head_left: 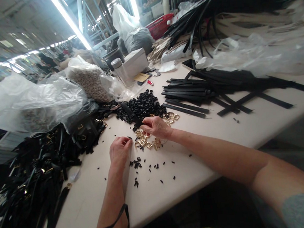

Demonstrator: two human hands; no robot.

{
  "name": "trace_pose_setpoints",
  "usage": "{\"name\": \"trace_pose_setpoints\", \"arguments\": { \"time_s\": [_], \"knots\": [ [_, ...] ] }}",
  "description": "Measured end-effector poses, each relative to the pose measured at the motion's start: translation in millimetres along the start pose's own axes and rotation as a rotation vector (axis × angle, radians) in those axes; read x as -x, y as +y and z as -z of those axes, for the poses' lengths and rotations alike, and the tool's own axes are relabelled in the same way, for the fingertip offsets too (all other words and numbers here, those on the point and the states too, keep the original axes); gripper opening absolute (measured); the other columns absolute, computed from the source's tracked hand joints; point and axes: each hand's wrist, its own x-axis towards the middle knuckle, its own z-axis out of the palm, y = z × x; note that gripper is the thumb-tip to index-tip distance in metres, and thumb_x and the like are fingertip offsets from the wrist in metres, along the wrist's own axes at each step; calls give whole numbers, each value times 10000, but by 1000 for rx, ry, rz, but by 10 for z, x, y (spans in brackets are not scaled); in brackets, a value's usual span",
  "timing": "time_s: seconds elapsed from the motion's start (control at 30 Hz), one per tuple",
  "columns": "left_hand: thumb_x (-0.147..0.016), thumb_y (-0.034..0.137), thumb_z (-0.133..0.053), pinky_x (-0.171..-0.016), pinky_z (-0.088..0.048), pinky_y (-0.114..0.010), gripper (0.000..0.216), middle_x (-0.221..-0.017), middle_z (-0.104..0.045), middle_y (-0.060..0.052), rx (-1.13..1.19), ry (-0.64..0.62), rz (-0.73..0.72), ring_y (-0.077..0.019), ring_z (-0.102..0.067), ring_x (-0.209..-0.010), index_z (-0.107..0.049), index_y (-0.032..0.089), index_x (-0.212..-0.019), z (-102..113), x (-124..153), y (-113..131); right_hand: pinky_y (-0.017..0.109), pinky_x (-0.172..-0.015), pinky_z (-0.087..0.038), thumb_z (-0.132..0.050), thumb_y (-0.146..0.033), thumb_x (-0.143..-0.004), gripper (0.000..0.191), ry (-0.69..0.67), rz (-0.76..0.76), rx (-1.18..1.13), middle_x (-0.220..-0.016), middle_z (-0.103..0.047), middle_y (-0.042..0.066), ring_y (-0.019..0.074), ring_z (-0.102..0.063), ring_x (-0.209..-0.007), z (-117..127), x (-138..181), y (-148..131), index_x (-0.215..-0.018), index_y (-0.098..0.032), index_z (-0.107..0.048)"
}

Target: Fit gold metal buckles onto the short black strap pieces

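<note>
My right hand (pixel 156 127) is closed at the lower end of a short black strap (pixel 130 113), which points up and away over a heap of small black loops (pixel 147 103). My left hand (pixel 119 151) rests low over the table, thumb and fingertips pinched together; a small dark bit shows at the tips, too little to name. Gold-coloured buckles (pixel 143 140) lie between and under the hands, and more gold buckles (pixel 171 117) sit just beyond the right hand. Tiny black pieces (pixel 136 162) are scattered nearer to me.
Cut black strips (pixel 190 90) lie in a stack at the right. A large pile of black straps with metal fittings (pixel 40 178) covers the left side. Plastic bags (pixel 89 78), a clear bottle (pixel 121 72) and a white box (pixel 136 62) stand at the back.
</note>
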Motion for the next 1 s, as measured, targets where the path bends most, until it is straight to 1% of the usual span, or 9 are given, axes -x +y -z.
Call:
{"name": "trace_pose_setpoints", "arguments": {
  "time_s": [0.1, 0.2, 0.3, 0.37, 0.53, 0.7, 0.77, 0.83, 1.0],
  "knots": [
    [-803, 407, -585, -708, -422, -342, 229, -807, -647, -45, -22, 74, -25, -218, -593, -729, -669, 222, -698, -28, -19, -21, 198, -508, -375, -550, -254, -853, 184, 35, -13, 39, -627, -661, -6, 80, -563, -505, 38, -15, 3, -692, -164, -554],
    [-799, 378, -599, -741, -433, -345, 175, -866, -654, -53, -7, 128, -83, -227, -599, -770, -674, 223, -772, -56, -98, 9, 201, -531, -359, -562, -251, -850, 183, 65, 13, 125, -634, -659, -10, 77, -547, -526, 84, -27, 10, -688, -166, -570],
    [-799, 329, -598, -756, -435, -340, 149, -911, -656, -58, 1, 61, -166, -221, -599, -780, -692, 224, -848, -87, -243, 100, 204, -551, -349, -559, -257, -857, 184, 85, 35, 174, -648, -663, -9, 80, -543, -552, 108, -38, 29, -699, -168, -584],
    [-788, 298, -601, -755, -429, -342, 125, -872, -652, -60, -33, -3, -190, -222, -594, -769, -697, 221, -807, -112, -351, 153, 208, -557, -343, -555, -261, -861, 185, 100, 33, 187, -659, -666, -5, 86, -546, -564, 112, -45, 44, -703, -169, -585],
    [-722, 259, -634, -704, -418, -320, 58, -764, -634, -40, 24, -57, -101, -196, -578, -700, -665, 210, -720, -172, -536, 138, 216, -559, -326, -551, -264, -864, 191, 102, 31, 212, -666, -659, -3, 91, -533, -564, 113, -47, 46, -701, -172, -586],
    [-661, 252, -667, -632, -385, -295, 117, -620, -579, -1, 116, -7, -41, -165, -524, -615, -593, 210, -580, -153, -564, 138, 215, -547, -312, -570, -272, -852, 212, 96, 14, 274, -644, -641, -9, 87, -508, -556, 110, -30, 12, -665, -173, -568],
    [-658, 261, -681, -605, -379, -280, 146, -578, -555, 16, 234, 23, -26, -146, -500, -573, -576, 206, -571, -114, -498, 188, 212, -538, -313, -573, -267, -847, 215, 83, 4, 257, -628, -634, -10, 85, -505, -546, 99, -23, 4, -654, -172, -557],
    [-657, 314, -716, -577, -386, -264, 177, -574, -559, 21, 473, 29, 31, -132, -500, -551, -591, 196, -619, -75, -375, 252, 209, -529, -327, -571, -264, -845, 208, 56, -13, 183, -612, -627, -11, 86, -514, -533, 71, -14, 1, -659, -172, -552],
    [-565, 412, -823, -583, -466, -243, 366, -681, -623, -11, 1202, -84, 339, -124, -575, -596, -597, 163, -710, -88, -19, 396, 196, -515, -418, -574, -296, -839, 184, -36, -135, -277, -670, -648, 0, 99, -586, -563, -61, 16, -12, -711, -165, -552]
  ]
}}
